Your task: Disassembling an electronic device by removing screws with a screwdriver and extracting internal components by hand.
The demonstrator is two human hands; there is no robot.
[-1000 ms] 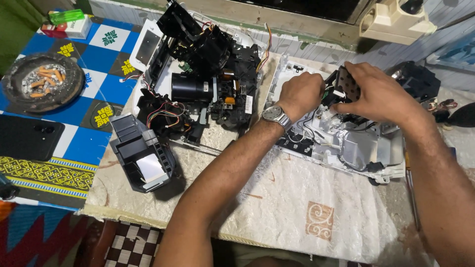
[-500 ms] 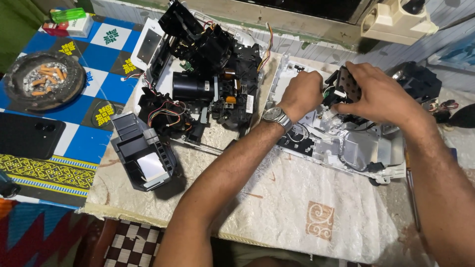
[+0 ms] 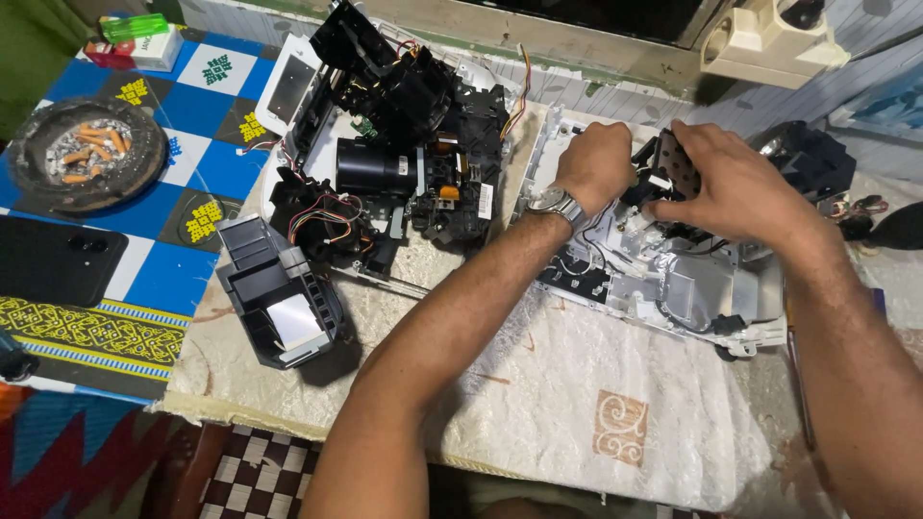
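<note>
From the camera on my head, I looked down at the white device chassis (image 3: pixel 673 288) lying opened on the pale cloth-covered table (image 3: pixel 538 404), and I take everything else from that chassis. My left hand (image 3: pixel 596 165), a metal watch (image 3: pixel 556 204) on its wrist, was curled into a loose fist over the chassis's upper left part, fingers closed together; what they pinched underneath I could not tell. My right hand (image 3: pixel 735 192) sat just beside it, over the chassis's upper middle, fingers clamped on a small dark perforated part (image 3: pixel 676 163) held tilted above the wiring. Left of the chassis lay a heap of black dismantled mechanism (image 3: pixel 404 144) with coloured wires, and farther left and nearer me stood a black paper-tray piece (image 3: pixel 279 293) holding a white slip. Well off to the left, on the blue patterned mat (image 3: pixel 163 231), were an ashtray (image 3: pixel 82 159) with cigarette ends and a dark phone (image 3: pixel 58 259). Right of the chassis rested another black module (image 3: pixel 812 159).
</note>
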